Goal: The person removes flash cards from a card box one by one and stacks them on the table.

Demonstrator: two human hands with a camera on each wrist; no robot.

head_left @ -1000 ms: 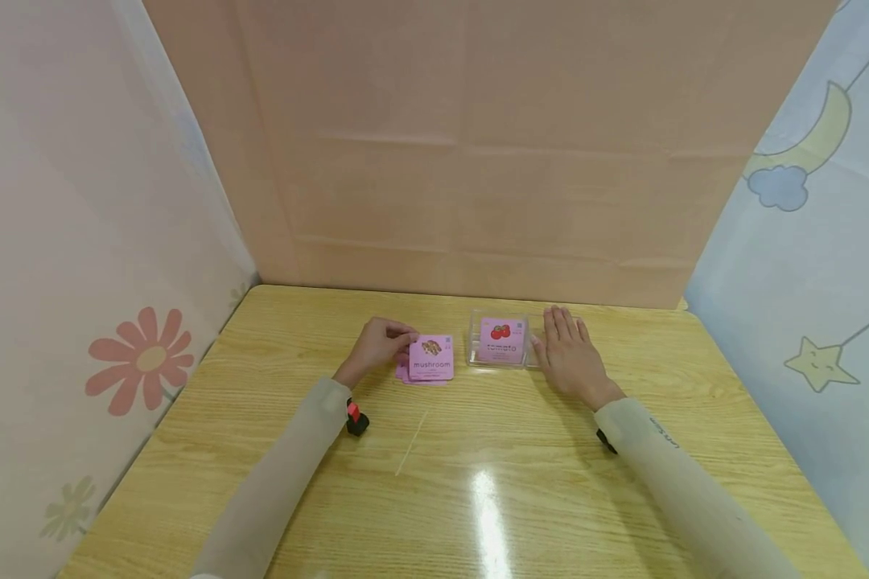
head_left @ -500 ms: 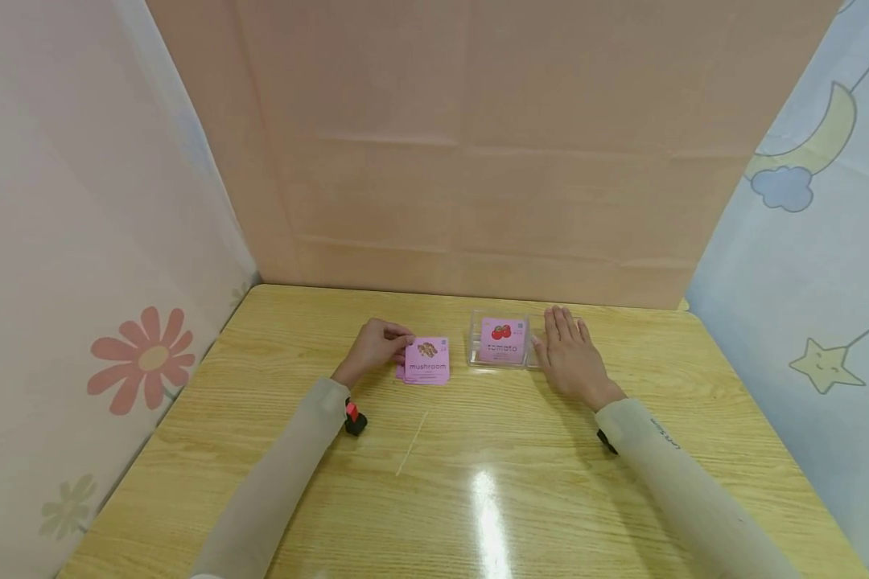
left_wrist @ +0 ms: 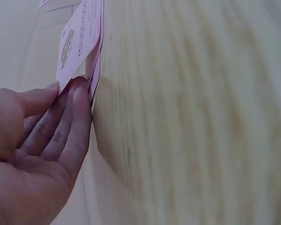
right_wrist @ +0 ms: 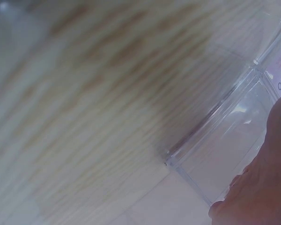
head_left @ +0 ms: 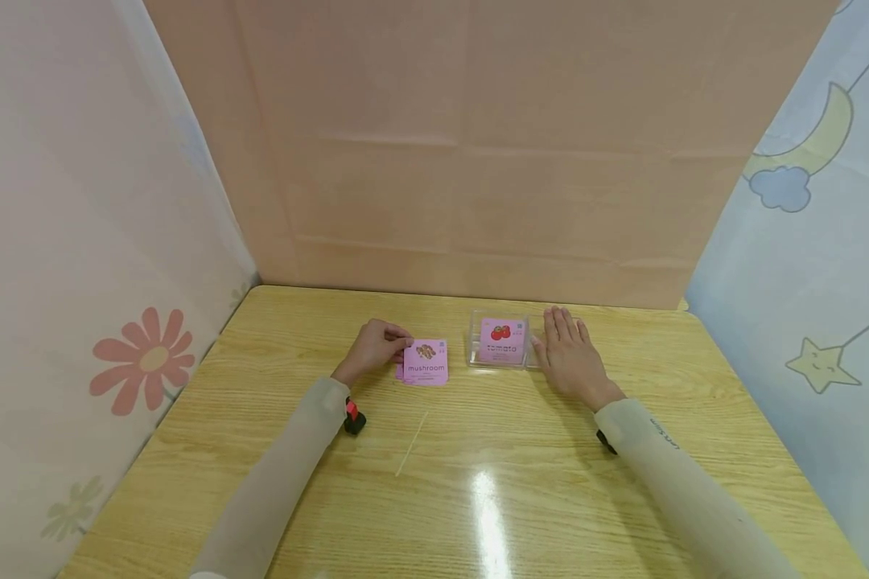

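Observation:
My left hand (head_left: 373, 351) pinches the upper left corner of a pink mushroom card (head_left: 426, 371) between thumb and fingers. In the left wrist view the mushroom card (left_wrist: 79, 40) is tilted, its held edge raised above another pink card (left_wrist: 94, 75) on the table. My right hand (head_left: 574, 358) rests with extended fingers on a clear plastic piece (right_wrist: 220, 150), which looks like the lid half of a box. Joined or set close beside it on the left is a clear plastic box (head_left: 473, 342) with a pink tomato card (head_left: 502, 344) inside. The right fingertips are partly hidden in the right wrist view.
The wooden table (head_left: 434, 466) runs back to a tan paper-like backdrop (head_left: 463, 201). Patterned hangings stand at the left (head_left: 65, 241) and right (head_left: 804, 265). A thin pale strip or mark (head_left: 412, 444) lies in front of the cards.
My left hand has brought the mushroom card slightly left and nearer to me, so it covers more of the pink cards under it. The right hand has stayed in place on the clear plastic.

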